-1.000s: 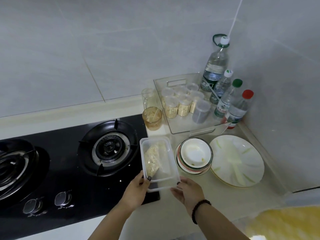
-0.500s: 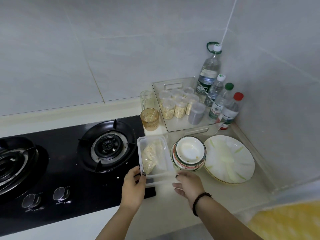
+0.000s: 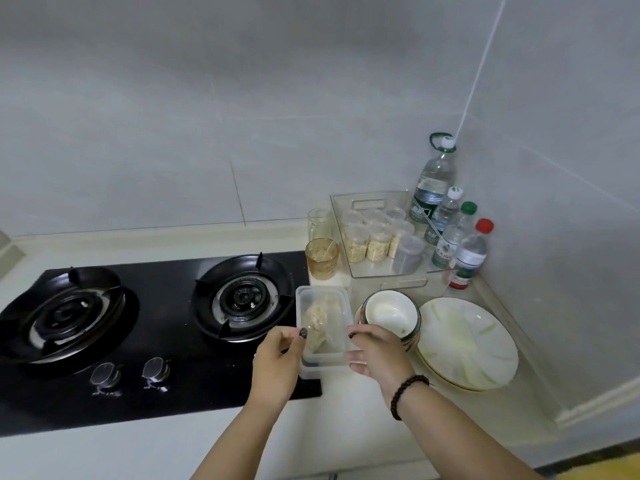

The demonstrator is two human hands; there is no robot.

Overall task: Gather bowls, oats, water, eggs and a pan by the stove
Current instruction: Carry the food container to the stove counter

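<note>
Both hands were at the near end of the clear oat box (image 3: 322, 323), left hand (image 3: 277, 362) and right hand (image 3: 379, 355) with fingers curled on its sides, setting it between stove (image 3: 173, 323) and bowls (image 3: 391, 315); next, probably release it, then fetch eggs and pan, neither in view; water bottles (image 3: 450, 223) stood far right

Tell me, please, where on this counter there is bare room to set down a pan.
Free: the two burners, left and right, and the counter strip in front of the stove and white plate. Crowded: the corner, with the clear tray, bottles, stacked bowls, and the plastic container between left hand and right hand.
</note>
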